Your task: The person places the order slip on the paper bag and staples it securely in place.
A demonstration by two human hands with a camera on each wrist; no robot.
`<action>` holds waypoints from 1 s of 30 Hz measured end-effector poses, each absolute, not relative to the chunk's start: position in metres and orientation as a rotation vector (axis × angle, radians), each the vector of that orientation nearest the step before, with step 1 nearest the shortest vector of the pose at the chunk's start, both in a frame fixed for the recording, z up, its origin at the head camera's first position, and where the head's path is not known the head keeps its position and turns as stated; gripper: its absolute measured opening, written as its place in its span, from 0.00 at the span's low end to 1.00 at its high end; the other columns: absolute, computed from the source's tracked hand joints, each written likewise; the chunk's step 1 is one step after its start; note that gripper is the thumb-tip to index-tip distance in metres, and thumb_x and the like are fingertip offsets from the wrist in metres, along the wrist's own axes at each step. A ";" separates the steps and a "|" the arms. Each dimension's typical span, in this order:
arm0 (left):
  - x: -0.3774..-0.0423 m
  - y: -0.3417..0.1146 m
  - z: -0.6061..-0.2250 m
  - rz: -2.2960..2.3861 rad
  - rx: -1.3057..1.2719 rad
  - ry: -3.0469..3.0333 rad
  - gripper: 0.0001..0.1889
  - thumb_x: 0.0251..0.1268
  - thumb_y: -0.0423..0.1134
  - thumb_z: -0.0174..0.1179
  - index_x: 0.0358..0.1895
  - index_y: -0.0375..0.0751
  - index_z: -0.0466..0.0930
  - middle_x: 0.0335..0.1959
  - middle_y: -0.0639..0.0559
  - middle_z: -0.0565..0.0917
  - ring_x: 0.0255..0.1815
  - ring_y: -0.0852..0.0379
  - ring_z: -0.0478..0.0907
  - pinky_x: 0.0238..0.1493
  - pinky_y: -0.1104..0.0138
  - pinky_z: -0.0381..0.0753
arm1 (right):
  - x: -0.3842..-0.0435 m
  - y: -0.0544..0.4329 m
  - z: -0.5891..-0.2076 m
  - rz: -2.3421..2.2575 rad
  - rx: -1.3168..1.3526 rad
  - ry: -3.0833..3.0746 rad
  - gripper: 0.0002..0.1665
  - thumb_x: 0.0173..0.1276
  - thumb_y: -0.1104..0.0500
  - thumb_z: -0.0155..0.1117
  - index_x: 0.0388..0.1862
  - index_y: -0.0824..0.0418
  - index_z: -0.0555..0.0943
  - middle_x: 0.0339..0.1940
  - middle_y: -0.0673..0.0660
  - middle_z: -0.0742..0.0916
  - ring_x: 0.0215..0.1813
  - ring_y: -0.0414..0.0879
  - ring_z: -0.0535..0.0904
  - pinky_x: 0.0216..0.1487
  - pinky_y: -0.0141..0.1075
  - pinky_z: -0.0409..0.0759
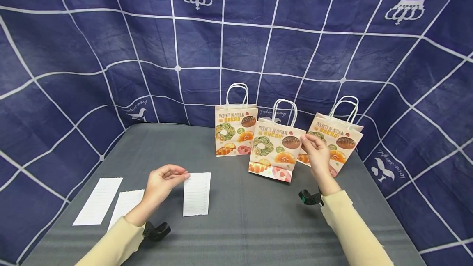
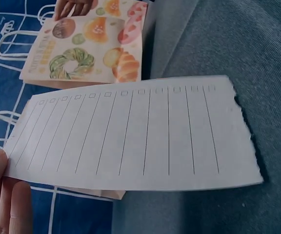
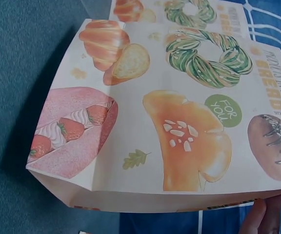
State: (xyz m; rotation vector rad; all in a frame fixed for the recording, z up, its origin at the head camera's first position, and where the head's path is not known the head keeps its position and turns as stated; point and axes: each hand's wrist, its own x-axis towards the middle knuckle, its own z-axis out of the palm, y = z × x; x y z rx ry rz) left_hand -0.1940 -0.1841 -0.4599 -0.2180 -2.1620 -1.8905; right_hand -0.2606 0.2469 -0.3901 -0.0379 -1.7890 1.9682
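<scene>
My left hand [image 1: 160, 186] pinches the upper left corner of a white checklist slip [image 1: 196, 196]. In the left wrist view this lined slip [image 2: 130, 136] shows small boxes along one side and a torn end; thumb and fingers [image 2: 19, 204] hold the other end. My right hand [image 1: 318, 157] grips the upper right edge of the middle paper bag [image 1: 275, 149], which has white twisted handles and bread pictures and leans slightly. From the right wrist, the bag's printed front [image 3: 130, 122] fills most of the view, with the fingers [image 3: 257, 217] at its lower right edge.
Behind the held bag stand two matching paper bags, one at left [image 1: 235, 132] and one tilted at right [image 1: 334, 136]. Two more white slips, an outer one [image 1: 97, 201] and an inner one [image 1: 127, 204], lie left on the grey table [image 1: 236, 233]. Blue grid cloth [image 1: 199, 44] surrounds the table.
</scene>
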 end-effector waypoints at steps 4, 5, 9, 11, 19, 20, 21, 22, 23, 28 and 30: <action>-0.199 -0.181 -0.463 -1.885 -0.254 -2.149 0.13 0.50 0.35 0.71 0.37 0.32 0.81 0.32 0.46 0.86 0.33 0.57 0.84 0.35 0.70 0.80 | -0.260 0.243 -0.391 1.969 -0.038 -1.791 0.03 0.65 0.67 0.62 0.37 0.62 0.82 0.28 0.43 0.86 0.33 0.34 0.82 0.39 0.27 0.79; -0.191 -0.175 -0.448 -1.899 -0.250 -2.146 0.13 0.50 0.33 0.71 0.37 0.30 0.81 0.32 0.46 0.86 0.32 0.58 0.84 0.35 0.71 0.80 | -0.260 0.242 -0.391 1.980 -0.036 -1.781 0.05 0.65 0.67 0.62 0.35 0.58 0.82 0.28 0.43 0.86 0.33 0.34 0.82 0.39 0.27 0.80; -0.185 -0.165 -0.430 -1.942 -0.253 -2.088 0.11 0.49 0.32 0.71 0.34 0.30 0.81 0.30 0.47 0.86 0.32 0.59 0.84 0.35 0.71 0.81 | -0.257 0.238 -0.391 1.989 -0.041 -1.788 0.06 0.65 0.66 0.62 0.34 0.56 0.82 0.29 0.43 0.85 0.34 0.34 0.81 0.40 0.27 0.79; -0.196 -0.168 -0.446 -2.002 -0.368 -1.983 0.10 0.49 0.32 0.71 0.35 0.34 0.82 0.31 0.47 0.86 0.32 0.58 0.84 0.35 0.71 0.80 | -0.255 0.235 -0.390 1.984 -0.040 -1.803 0.04 0.65 0.66 0.61 0.36 0.59 0.81 0.30 0.43 0.84 0.35 0.34 0.81 0.41 0.27 0.79; -0.185 -0.151 -0.417 -1.947 -0.260 -2.058 0.12 0.48 0.30 0.71 0.34 0.26 0.80 0.29 0.47 0.86 0.30 0.60 0.83 0.33 0.71 0.80 | -0.249 0.229 -0.390 1.933 -0.069 -1.900 0.15 0.66 0.62 0.63 0.45 0.72 0.77 0.30 0.40 0.84 0.37 0.33 0.81 0.43 0.27 0.79; -0.185 -0.150 -0.414 -1.952 -0.240 -2.066 0.13 0.48 0.29 0.71 0.34 0.25 0.80 0.29 0.47 0.86 0.30 0.61 0.83 0.33 0.71 0.80 | -0.248 0.228 -0.390 1.932 -0.070 -1.905 0.14 0.65 0.61 0.63 0.44 0.71 0.78 0.30 0.40 0.85 0.38 0.33 0.81 0.42 0.27 0.79; -0.184 -0.148 -0.412 -1.963 -0.225 -2.067 0.12 0.48 0.27 0.70 0.35 0.23 0.79 0.29 0.47 0.86 0.30 0.61 0.83 0.34 0.71 0.80 | -0.248 0.227 -0.390 1.935 -0.071 -1.901 0.12 0.65 0.61 0.64 0.43 0.69 0.79 0.30 0.41 0.85 0.38 0.34 0.81 0.42 0.27 0.79; -0.184 -0.147 -0.411 -1.972 -0.213 -2.067 0.12 0.48 0.26 0.70 0.35 0.23 0.79 0.29 0.47 0.86 0.30 0.61 0.83 0.34 0.71 0.80 | -0.247 0.226 -0.390 1.940 -0.073 -1.896 0.10 0.65 0.61 0.64 0.42 0.67 0.80 0.30 0.41 0.85 0.38 0.34 0.81 0.42 0.27 0.79; -0.184 -0.145 -0.409 -1.981 -0.207 -2.065 0.12 0.48 0.25 0.69 0.35 0.22 0.79 0.29 0.48 0.86 0.30 0.62 0.83 0.34 0.71 0.80 | -0.246 0.225 -0.390 1.937 -0.075 -1.896 0.08 0.64 0.61 0.65 0.40 0.64 0.81 0.30 0.41 0.85 0.37 0.34 0.81 0.41 0.27 0.79; -0.182 -0.140 -0.407 -2.031 -0.225 -2.034 0.11 0.49 0.24 0.68 0.36 0.22 0.79 0.29 0.48 0.86 0.32 0.58 0.84 0.37 0.69 0.81 | -0.243 0.218 -0.390 1.955 -0.058 -1.892 0.09 0.65 0.62 0.64 0.41 0.65 0.81 0.30 0.42 0.85 0.37 0.34 0.81 0.42 0.28 0.79; -0.181 -0.139 -0.406 -2.047 -0.239 -2.023 0.11 0.49 0.24 0.68 0.36 0.22 0.79 0.30 0.49 0.86 0.33 0.57 0.84 0.37 0.68 0.81 | -0.241 0.216 -0.390 1.968 -0.041 -1.885 0.11 0.65 0.63 0.63 0.43 0.70 0.79 0.29 0.42 0.85 0.37 0.34 0.81 0.43 0.29 0.79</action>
